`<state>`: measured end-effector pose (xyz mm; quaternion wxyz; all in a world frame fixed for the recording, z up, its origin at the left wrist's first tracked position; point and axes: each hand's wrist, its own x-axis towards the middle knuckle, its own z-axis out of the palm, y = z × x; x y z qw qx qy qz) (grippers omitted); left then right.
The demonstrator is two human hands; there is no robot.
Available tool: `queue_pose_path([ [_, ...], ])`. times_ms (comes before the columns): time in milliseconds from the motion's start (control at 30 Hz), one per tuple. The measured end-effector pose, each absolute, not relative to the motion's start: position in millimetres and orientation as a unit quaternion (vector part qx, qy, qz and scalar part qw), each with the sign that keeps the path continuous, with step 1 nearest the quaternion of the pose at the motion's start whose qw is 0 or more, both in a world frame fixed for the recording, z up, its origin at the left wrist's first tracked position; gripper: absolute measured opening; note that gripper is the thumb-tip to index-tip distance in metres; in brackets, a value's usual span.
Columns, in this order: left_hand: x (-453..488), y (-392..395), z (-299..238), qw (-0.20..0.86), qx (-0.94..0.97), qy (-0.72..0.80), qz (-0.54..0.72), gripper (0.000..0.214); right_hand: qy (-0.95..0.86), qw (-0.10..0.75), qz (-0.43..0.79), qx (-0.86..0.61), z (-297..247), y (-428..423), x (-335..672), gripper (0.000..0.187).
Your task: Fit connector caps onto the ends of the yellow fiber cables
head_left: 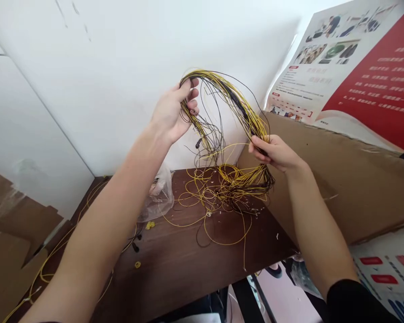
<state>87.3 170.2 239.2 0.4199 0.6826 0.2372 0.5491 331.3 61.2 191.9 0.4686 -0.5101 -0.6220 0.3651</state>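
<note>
A thick bundle of yellow and black wires (222, 85) arches between my two hands, raised above the table. My left hand (178, 105) is closed around the bundle's left end, with loose strands hanging below it. Lower and to the right, my right hand (272, 150) grips the other side of the bundle. From there the wires drop to a tangled heap of yellow and black wire (235, 188) on the dark brown table (188, 264). A small black connector (198, 143) dangles among the strands under my left hand.
Left of the heap sits a clear plastic bag (161, 197). Small yellow pieces (150, 225) and black connectors (135, 246) lie near it. A cardboard sheet (309, 179) stands along the right side, below a red and white poster (366, 67). A white wall (121, 54) rises behind.
</note>
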Motion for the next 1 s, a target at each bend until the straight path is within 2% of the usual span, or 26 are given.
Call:
queue_pose_path([
  [100,86.3,179.5,222.7,0.43,0.688,0.236,0.535,0.019,-0.613,0.506,0.412,-0.446,191.2,58.3,330.8,0.036],
  [233,74.0,193.7,189.7,0.384,0.744,0.284,0.468,0.007,-0.596,0.537,0.402,-0.441,195.7,56.2,337.2,0.032],
  [333,67.9,193.5,176.8,0.418,0.764,0.285,0.401,0.032,-0.597,0.521,0.382,-0.476,194.0,59.4,336.3,0.032],
  [433,74.3,179.2,178.1,0.456,0.789,0.168,0.377,0.047,-0.608,0.492,0.358,-0.51,189.7,65.9,326.2,0.032],
  [500,85.8,166.1,181.7,0.422,0.822,0.116,0.364,0.053,-0.624,0.475,0.342,-0.518,188.3,70.2,315.4,0.032],
  [600,105.1,151.3,184.6,0.32,0.882,0.132,0.319,0.069,-0.652,0.453,0.333,-0.509,190.0,73.0,297.9,0.032],
  [667,112.5,147.2,185.1,0.295,0.902,0.169,0.268,0.054,-0.661,0.441,0.324,-0.513,191.5,71.8,289.2,0.034],
  [767,110.7,146.0,187.2,0.344,0.891,0.203,0.217,0.025,-0.677,0.417,0.296,-0.529,187.1,67.3,284.5,0.034],
  [900,99.7,143.0,194.9,0.443,0.815,0.194,0.32,0.027,-0.71,0.318,0.299,-0.552,164.7,65.2,290.3,0.024],
  [1000,96.2,136.8,202.6,0.461,0.766,0.176,0.412,0.031,-0.695,0.317,0.262,-0.59,148.7,68.7,296.2,0.022],
])
